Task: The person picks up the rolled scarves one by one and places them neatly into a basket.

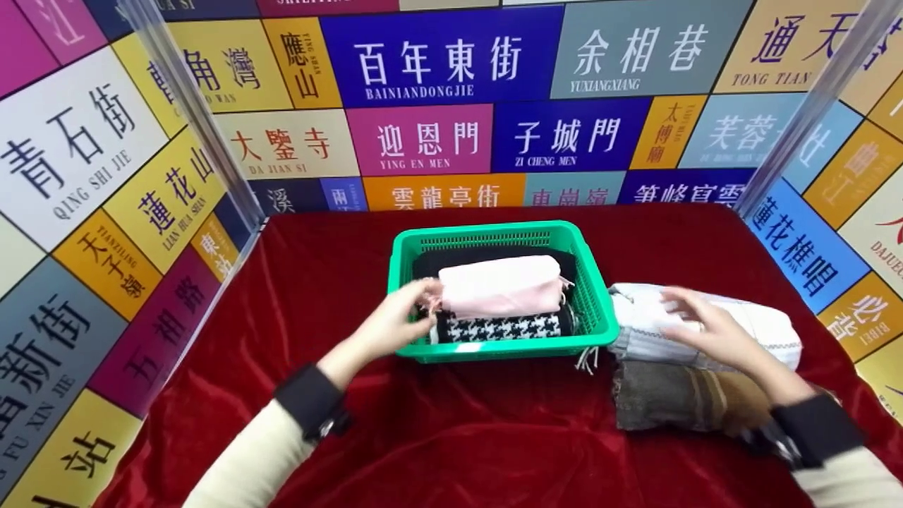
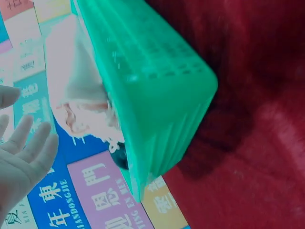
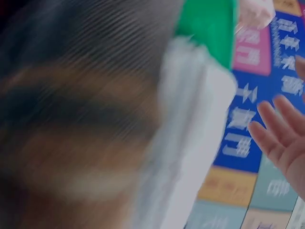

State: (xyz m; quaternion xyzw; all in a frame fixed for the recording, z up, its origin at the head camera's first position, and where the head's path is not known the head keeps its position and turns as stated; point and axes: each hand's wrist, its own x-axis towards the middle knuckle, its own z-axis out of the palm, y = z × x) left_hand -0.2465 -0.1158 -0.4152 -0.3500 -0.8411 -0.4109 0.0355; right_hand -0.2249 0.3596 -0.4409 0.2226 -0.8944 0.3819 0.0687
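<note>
A green plastic basket (image 1: 509, 347) holds a rolled pale pink scarf (image 1: 501, 282) with fringe, lying on top of a black-and-white houndstooth roll (image 1: 504, 327). Black cloth (image 1: 423, 265) shows behind them. At the basket's left rim is my left hand (image 1: 405, 314), near the pink roll's fringed end; in the left wrist view its fingers are spread and apart from the cloth. My right hand (image 1: 702, 326) hovers over a rolled white and grey cloth (image 1: 758, 326) right of the basket, fingers loosely bent and holding nothing. In front of that lies a brown and dark olive roll (image 1: 663, 398), blurred in the right wrist view.
Dark red velvet (image 1: 458, 430) covers the table and lies in folds at the front. Panels with colourful street-name signs (image 1: 441, 60) stand behind and at both sides. Clear corner posts (image 1: 204, 120) rise at the back corners.
</note>
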